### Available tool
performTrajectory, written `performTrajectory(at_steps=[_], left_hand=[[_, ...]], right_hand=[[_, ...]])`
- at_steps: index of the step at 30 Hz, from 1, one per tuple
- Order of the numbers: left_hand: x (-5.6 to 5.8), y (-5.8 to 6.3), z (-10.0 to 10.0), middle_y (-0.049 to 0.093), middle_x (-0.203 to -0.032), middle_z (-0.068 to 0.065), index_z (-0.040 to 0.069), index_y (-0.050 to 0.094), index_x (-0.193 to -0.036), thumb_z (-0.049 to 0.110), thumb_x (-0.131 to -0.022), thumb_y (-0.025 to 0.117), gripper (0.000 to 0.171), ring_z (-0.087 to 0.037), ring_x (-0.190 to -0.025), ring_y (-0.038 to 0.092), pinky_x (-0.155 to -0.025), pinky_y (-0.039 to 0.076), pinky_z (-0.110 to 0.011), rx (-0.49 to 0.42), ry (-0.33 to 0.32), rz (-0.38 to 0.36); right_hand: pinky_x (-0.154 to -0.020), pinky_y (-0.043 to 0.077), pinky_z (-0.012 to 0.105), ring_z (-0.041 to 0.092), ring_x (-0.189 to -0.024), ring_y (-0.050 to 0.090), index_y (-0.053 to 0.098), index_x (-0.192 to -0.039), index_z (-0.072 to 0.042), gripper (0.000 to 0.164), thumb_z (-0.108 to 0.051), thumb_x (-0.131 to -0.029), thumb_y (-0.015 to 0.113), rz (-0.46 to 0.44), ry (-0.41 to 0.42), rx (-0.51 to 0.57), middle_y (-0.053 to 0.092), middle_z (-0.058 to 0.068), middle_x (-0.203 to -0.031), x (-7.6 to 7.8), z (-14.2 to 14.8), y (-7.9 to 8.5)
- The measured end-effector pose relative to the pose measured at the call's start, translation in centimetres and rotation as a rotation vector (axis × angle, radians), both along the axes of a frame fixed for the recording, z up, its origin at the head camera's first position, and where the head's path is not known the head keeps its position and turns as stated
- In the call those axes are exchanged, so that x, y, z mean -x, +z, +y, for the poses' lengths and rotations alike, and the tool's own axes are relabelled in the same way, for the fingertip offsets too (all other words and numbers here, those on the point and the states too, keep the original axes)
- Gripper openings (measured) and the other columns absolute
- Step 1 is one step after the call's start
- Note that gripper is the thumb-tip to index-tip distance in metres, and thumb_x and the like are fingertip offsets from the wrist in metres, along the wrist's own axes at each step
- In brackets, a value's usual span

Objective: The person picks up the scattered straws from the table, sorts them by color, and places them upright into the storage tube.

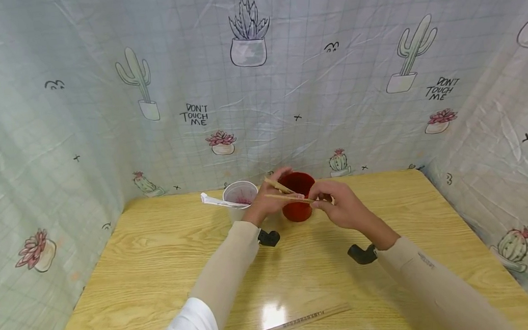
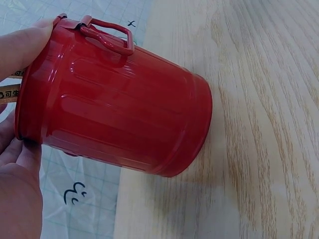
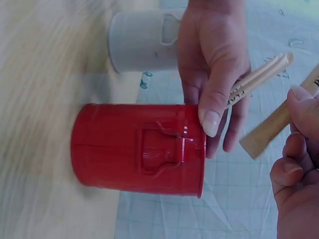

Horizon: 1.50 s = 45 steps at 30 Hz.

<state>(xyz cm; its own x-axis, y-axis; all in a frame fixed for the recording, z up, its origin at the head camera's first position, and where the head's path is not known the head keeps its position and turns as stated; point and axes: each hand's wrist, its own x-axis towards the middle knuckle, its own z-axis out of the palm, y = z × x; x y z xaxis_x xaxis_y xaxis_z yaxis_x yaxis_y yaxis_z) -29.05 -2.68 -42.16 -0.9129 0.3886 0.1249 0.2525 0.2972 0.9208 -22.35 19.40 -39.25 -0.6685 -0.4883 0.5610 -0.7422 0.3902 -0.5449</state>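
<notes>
My left hand (image 1: 266, 201) grips the rim of a red bucket (image 1: 297, 213), its thumb along the edge in both wrist views. The bucket is shaped like a small ribbed bin with a wire handle. A brown paper-wrapped straw (image 3: 264, 74) sticks up out of its mouth beside the left fingers. Over the bucket, my right hand (image 1: 338, 205) pinches another brown paper-wrapped straw (image 3: 269, 130) between thumb and fingers. Its flat paper end points towards the left hand.
Left of the red bucket stands a white bucket (image 1: 234, 216) with a white-wrapped item (image 1: 216, 200) leaning out over its rim. Another brown paper-wrapped straw (image 1: 298, 324) lies near the front of the wooden table (image 1: 161, 274). A printed curtain (image 1: 286, 81) hangs behind and at the sides.
</notes>
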Motion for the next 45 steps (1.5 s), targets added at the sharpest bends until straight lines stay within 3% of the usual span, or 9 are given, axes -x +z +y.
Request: performTrajectory(at_steps=[9, 16, 24, 28, 32, 37, 45], left_hand=[[0.7, -0.4, 0.1, 0.065, -0.139, -0.008, 0.017, 0.054, -0.145, 0.016, -0.084, 0.088, 0.069, -0.028, -0.126, 0.064, -0.111, 0.053, -0.046, -0.018, -0.039, 0.052], [0.7, -0.6, 0.3, 0.066, -0.139, -0.007, 0.018, 0.055, -0.145, 0.012, -0.085, 0.087, 0.068, -0.025, -0.127, 0.064, -0.112, 0.052, -0.044, -0.038, -0.065, 0.047], [0.5, -0.6, 0.3, 0.067, -0.137, -0.007, 0.019, 0.055, -0.144, 0.016, -0.086, 0.087, 0.066, -0.025, -0.126, 0.065, -0.111, 0.053, -0.043, -0.023, -0.069, 0.057], [0.2, -0.5, 0.2, 0.061, -0.147, -0.010, 0.014, 0.048, -0.152, 0.020, -0.088, 0.085, 0.074, -0.028, -0.133, 0.062, -0.115, 0.051, -0.044, 0.029, -0.050, 0.060], [0.1, -0.4, 0.1, 0.054, -0.155, -0.013, 0.009, 0.043, -0.156, 0.018, -0.089, 0.084, 0.079, -0.031, -0.138, 0.058, -0.117, 0.049, -0.046, 0.037, -0.053, 0.063], [0.3, -0.4, -0.1, 0.055, -0.155, -0.011, 0.012, 0.045, -0.155, 0.019, -0.085, 0.087, 0.082, -0.031, -0.138, 0.058, -0.117, 0.049, -0.047, 0.042, -0.032, 0.049], [0.4, -0.4, -0.3, 0.055, -0.155, -0.010, 0.011, 0.044, -0.156, 0.024, -0.086, 0.087, 0.083, -0.031, -0.138, 0.058, -0.117, 0.049, -0.049, 0.078, -0.017, 0.051]], right_hand=[[-0.065, 0.038, 0.027, 0.013, -0.071, 0.044, 0.067, -0.094, -0.008, 0.010, 0.002, -0.095, 0.071, -0.026, -0.077, 0.005, 0.056, 0.004, -0.081, 2.3, -1.1, 0.2], [-0.064, 0.045, 0.028, 0.015, -0.072, 0.050, 0.071, -0.098, -0.001, 0.006, 0.003, -0.095, 0.070, -0.021, -0.116, 0.003, 0.065, 0.011, -0.088, 3.3, -1.6, -0.6], [-0.075, 0.053, 0.038, 0.023, -0.084, 0.059, 0.077, -0.100, -0.003, 0.010, 0.002, -0.095, 0.070, -0.075, -0.180, -0.191, 0.072, 0.012, -0.096, 4.5, -1.8, -1.2], [-0.086, 0.059, 0.048, 0.031, -0.097, 0.066, 0.080, -0.102, -0.005, 0.015, 0.001, -0.097, 0.067, -0.110, -0.166, -0.277, 0.076, 0.012, -0.102, 4.7, -1.9, -1.3], [-0.092, 0.060, 0.051, 0.034, -0.105, 0.068, 0.079, -0.107, -0.002, 0.019, 0.000, -0.100, 0.062, -0.140, -0.171, -0.312, 0.077, 0.014, -0.109, 4.6, -2.0, -1.3], [-0.092, 0.060, 0.050, 0.034, -0.107, 0.067, 0.077, -0.113, 0.000, 0.020, -0.001, -0.100, 0.061, -0.129, -0.186, -0.288, 0.075, 0.017, -0.115, 4.0, -1.9, -1.3], [-0.071, 0.053, 0.034, 0.015, -0.081, 0.056, 0.077, -0.102, -0.006, 0.011, 0.000, -0.094, 0.072, -0.069, -0.164, -0.131, 0.074, 0.008, -0.096, 0.1, -1.2, -1.6]])
